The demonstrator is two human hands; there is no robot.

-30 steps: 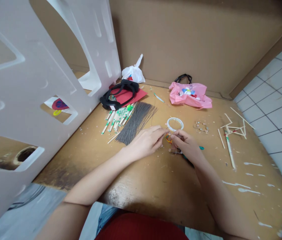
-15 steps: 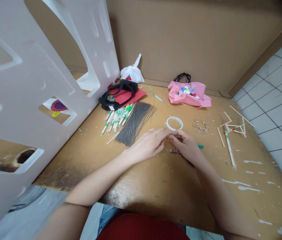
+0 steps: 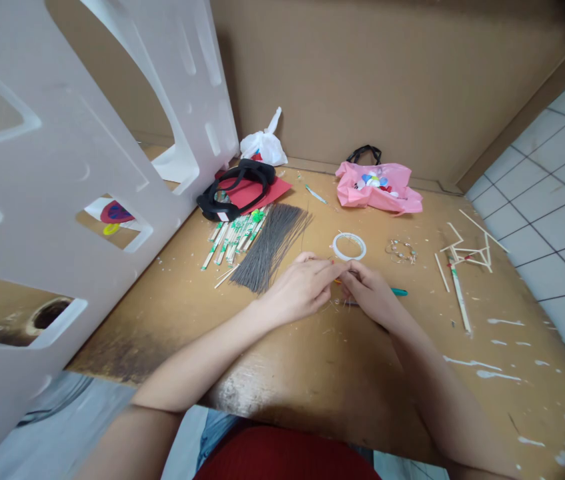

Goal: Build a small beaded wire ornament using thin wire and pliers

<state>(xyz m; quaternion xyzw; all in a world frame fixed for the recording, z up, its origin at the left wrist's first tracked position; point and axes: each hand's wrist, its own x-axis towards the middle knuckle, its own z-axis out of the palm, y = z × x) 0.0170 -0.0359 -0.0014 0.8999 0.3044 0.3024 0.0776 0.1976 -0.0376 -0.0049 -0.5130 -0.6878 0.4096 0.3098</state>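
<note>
Left hand (image 3: 298, 288) and right hand (image 3: 371, 292) are pinching together on a small orange ring (image 3: 337, 281) just above the counter (image 3: 322, 360), near the wire coil (image 3: 349, 246); fingertips should be gripping close, steadily.

Both bare forearms reach forward and converge. The left hand (image 3: 298, 288) lies knuckles up, fingers curled, fingertips pinched together toward the right hand (image 3: 369, 291). The right hand mirrors it, fingers bent inward, fingertips meeting the left's, wrist low.
</note>
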